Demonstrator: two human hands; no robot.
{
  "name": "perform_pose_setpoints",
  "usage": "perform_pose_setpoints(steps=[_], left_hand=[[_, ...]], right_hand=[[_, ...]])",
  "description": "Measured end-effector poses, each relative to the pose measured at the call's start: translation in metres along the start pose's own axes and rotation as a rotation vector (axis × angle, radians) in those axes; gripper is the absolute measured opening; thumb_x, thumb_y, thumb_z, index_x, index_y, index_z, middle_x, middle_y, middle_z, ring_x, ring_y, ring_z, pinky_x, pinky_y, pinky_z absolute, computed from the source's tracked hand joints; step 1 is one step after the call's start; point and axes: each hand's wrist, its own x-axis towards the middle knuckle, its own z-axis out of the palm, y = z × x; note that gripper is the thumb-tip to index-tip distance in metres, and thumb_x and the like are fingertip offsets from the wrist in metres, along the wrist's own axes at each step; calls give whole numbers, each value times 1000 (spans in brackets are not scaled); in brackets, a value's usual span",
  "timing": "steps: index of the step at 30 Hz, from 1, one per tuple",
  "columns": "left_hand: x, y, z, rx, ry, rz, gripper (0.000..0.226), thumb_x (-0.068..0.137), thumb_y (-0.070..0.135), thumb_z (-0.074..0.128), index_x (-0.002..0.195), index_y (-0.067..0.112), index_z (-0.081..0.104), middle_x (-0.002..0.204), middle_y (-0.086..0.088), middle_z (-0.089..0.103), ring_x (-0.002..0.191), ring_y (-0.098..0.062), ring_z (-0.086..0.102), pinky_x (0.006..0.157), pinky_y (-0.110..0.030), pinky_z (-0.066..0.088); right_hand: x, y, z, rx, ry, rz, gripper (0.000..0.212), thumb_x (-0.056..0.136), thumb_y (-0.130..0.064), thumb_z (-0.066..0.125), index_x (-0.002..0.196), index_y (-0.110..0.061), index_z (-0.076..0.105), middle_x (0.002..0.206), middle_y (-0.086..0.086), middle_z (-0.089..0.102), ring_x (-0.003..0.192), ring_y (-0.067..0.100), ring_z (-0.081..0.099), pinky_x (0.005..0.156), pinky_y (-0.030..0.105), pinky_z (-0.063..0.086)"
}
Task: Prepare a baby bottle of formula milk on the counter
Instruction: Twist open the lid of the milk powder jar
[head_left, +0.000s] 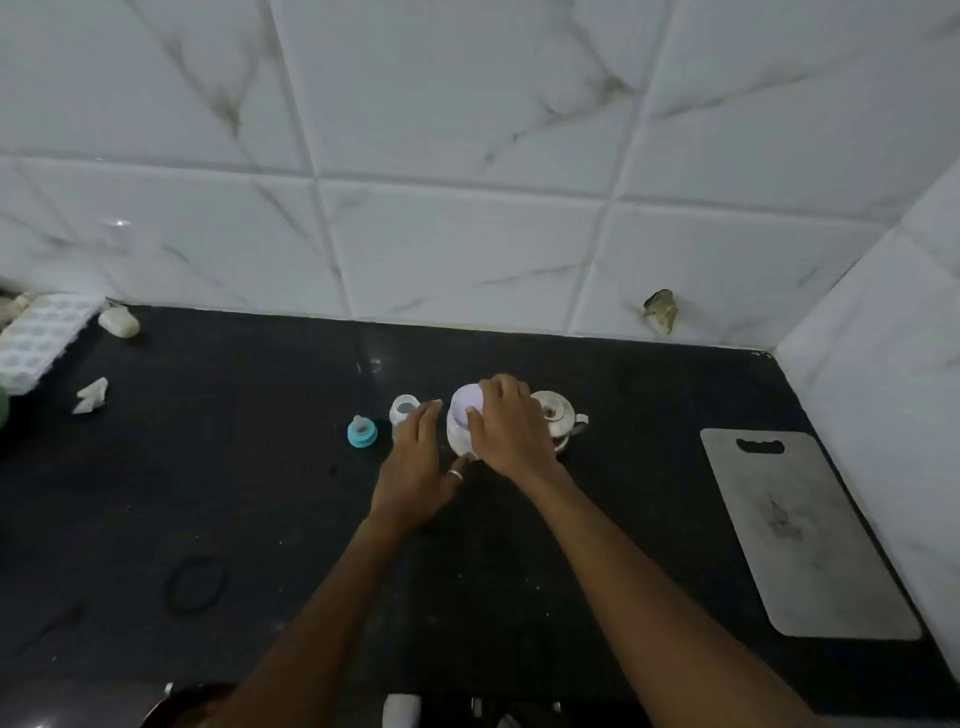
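The white round plastic formula jar (464, 428) stands upright on the black stone counter (260, 493), mid-counter, between the small clear baby bottle (403, 409) to its left and the small steel kettle (558, 418) to its right. The bottle is open at the top; its teal teat ring with a clear nipple (361, 432) is laid separately on the counter just left of it.

The right hand (511, 428) is draped over the jar top, fingers curled round the pale lid rim, thumb pressed on the near side, so the lid is gripped. The left hand (415, 467) is set against the jar's lower left side, fingers extended and only loosely bent, thumb at the base. It reads as bracing rather than a full clasp; how far it closes cannot be told.

Handling judgement:
- Jar: likely light, rigid thin-wall plastic, smooth and somewhat slippery. Best held low on the body while the lid is turned or prised at the rim. Powder spill is expected if it is tipped once open.
- Bottle: light, narrow, top-heavy when empty, easily knocked by the left wrist. Best held round the mid-body.
- Teat: soft silicone; to be taken by the hard teal ring, not the nipple.
- Kettle: metal, heaviest item if filled, possibly hot; to be taken by the handle only.

A grey cutting board (800, 535) lies well apart at right, out of the working zone.
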Motion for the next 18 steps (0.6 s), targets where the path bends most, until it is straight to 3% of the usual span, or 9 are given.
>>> perform_pose_setpoints(steps=[6, 10, 14, 18], left_hand=[[20, -12, 30, -365, -112, -158, 111, 76, 39, 83, 158, 19, 10, 165, 1, 16, 152, -11, 15, 118, -28, 22], [33, -23, 48, -556, -133, -250, 121, 67, 44, 85, 158, 20, 9, 164, 4, 22, 150, -8, 20, 121, -31, 25], [48, -32, 56, -601, -157, -265, 107, 68, 19, 89, 152, 24, 21, 149, 13, 38, 141, -2, 33, 108, -10, 29], [62, -38, 60, -584, -188, -265, 96, 72, 21, 88, 149, 19, 31, 138, 17, 46, 131, 4, 42, 105, -17, 36]], right_hand=[[42, -20, -7, -14, -154, 131, 52, 100, -46, 53, 137, -10, 48, 139, 14, 51, 126, 29, 50, 95, 38, 49], [60, -32, -6, -28, -263, 238, 62, 100, -56, 50, 141, -9, 48, 142, 15, 49, 129, 30, 49, 96, 40, 49], [68, -38, 1, -141, -326, 309, 66, 97, -64, 47, 133, -10, 58, 131, 15, 59, 117, 29, 58, 90, 37, 49], [67, -40, 1, -161, -347, 366, 63, 97, -63, 49, 128, -9, 59, 122, 12, 65, 110, 26, 62, 80, 32, 42]])
